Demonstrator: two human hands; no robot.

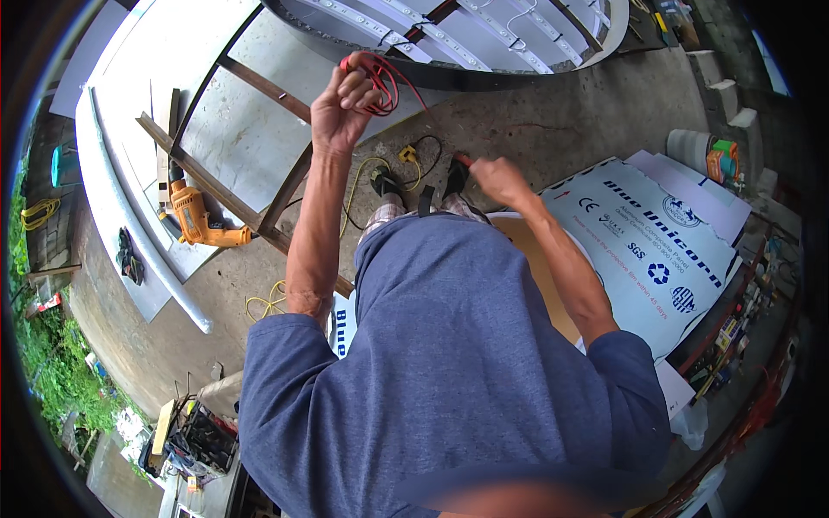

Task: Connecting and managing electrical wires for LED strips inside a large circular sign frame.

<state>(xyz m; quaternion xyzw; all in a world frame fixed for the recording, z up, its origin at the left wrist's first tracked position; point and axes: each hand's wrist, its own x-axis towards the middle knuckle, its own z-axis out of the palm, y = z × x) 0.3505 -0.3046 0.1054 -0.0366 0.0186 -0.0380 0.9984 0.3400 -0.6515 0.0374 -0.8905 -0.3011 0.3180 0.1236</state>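
Note:
My left hand (344,102) is raised near the far rim of the view, its fingers closed around a loosely coiled red wire (386,85). A strand of that wire drops from the coil toward the floor on the right. My right hand (503,183) is lower and to the right, above the floor by my feet. Its fingers are closed on a small red piece (466,161); its exact kind is too small to tell. Beyond both hands lies a large dark-rimmed curved frame (440,73), with white LED strips (445,47) across its inside.
An orange power drill (200,214) lies at left beside brown metal bars (259,86) and white panels. A yellow cord with a yellow plug (408,154) runs near my feet (385,183). On the right are stacked composite panels (604,233); tools crowd the far right edge.

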